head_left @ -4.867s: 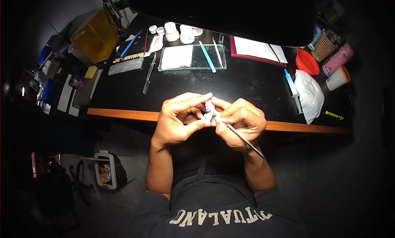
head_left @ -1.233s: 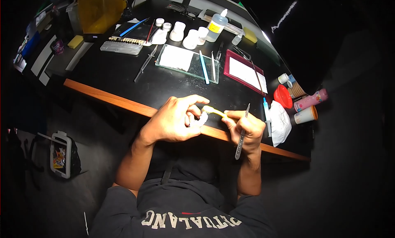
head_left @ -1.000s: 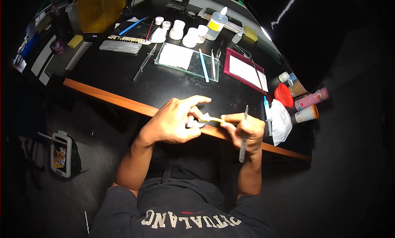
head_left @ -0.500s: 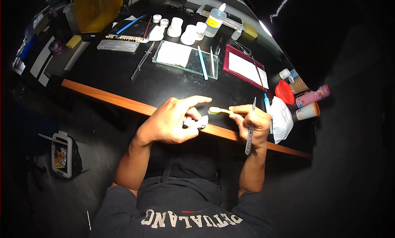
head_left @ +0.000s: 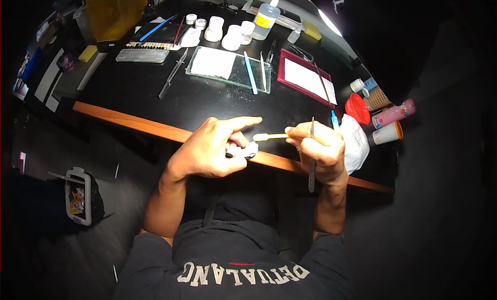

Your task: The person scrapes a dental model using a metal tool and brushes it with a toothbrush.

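Note:
Above the table's front edge, my left hand point(head_left: 209, 147) is closed on a small white-and-dark piece point(head_left: 249, 150), its index finger stretched out to the right. The fingers partly cover that piece, so its kind is unclear. A small yellow toothbrush point(head_left: 270, 137) is pinched in my right hand point(head_left: 322, 151), its head pointing left, just above the piece. Whether the brush touches it I cannot tell. Metal tweezers point(head_left: 311, 168) are also tucked in my right hand, roughly upright across the fingers.
A glass plate point(head_left: 240, 74) with white paper and two slim tools lies beyond my hands. A dark red tray point(head_left: 281, 74), a red bowl point(head_left: 357, 109), cups and a crumpled white tissue point(head_left: 353, 144) are at right. Behind stand white jars point(head_left: 214, 29) and a clear bottle point(head_left: 265, 21).
The toothbrush has turned so that its bristles show less, and its head is nearer the piece in my left hand. The tweezers stand more upright. The whole view has shifted slightly.

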Demonstrator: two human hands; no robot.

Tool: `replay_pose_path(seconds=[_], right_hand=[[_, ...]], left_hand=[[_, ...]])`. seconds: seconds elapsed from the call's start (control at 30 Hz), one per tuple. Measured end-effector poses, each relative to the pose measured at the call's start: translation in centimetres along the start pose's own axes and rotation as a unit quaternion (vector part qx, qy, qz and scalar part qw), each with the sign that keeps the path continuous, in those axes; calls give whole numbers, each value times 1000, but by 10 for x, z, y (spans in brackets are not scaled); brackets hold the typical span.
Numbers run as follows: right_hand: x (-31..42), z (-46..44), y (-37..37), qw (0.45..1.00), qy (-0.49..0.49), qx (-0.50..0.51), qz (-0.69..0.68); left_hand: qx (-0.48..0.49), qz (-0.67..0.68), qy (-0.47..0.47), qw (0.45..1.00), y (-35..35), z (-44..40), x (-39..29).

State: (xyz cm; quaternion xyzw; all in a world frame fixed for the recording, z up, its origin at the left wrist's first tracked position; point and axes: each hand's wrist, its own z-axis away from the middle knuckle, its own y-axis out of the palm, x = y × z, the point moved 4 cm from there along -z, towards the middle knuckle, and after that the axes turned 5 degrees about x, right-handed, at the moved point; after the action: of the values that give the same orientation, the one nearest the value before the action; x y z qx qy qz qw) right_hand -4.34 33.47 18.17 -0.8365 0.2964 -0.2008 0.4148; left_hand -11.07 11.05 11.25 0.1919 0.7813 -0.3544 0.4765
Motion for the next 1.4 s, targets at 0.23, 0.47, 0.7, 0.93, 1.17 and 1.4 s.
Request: replay_pose_path(seconds=[0.23,0.47,0.7,0.93,1.17,1.4], right_hand=[[5,-8,1,998,-3,19,57],[5,-9,0,998,-15,29,59],[-1,0,4,998,34,19,39],[-35,44,8,967,249,-28,39],[-18,33,12,970,200,-133,39],[23,18,63,926,240,-127,-262]], left_hand=[[3,9,-21,1000,-2,-1,-1],[7,17,-26,1000,-2,0,-1],[1,16,-22,1000,-2,1,0],[-19,26,-4,999,-3,2,-5],[-24,18,33,999,-3,2,-4],[-13,53,-10,998,-1,3,-3]])
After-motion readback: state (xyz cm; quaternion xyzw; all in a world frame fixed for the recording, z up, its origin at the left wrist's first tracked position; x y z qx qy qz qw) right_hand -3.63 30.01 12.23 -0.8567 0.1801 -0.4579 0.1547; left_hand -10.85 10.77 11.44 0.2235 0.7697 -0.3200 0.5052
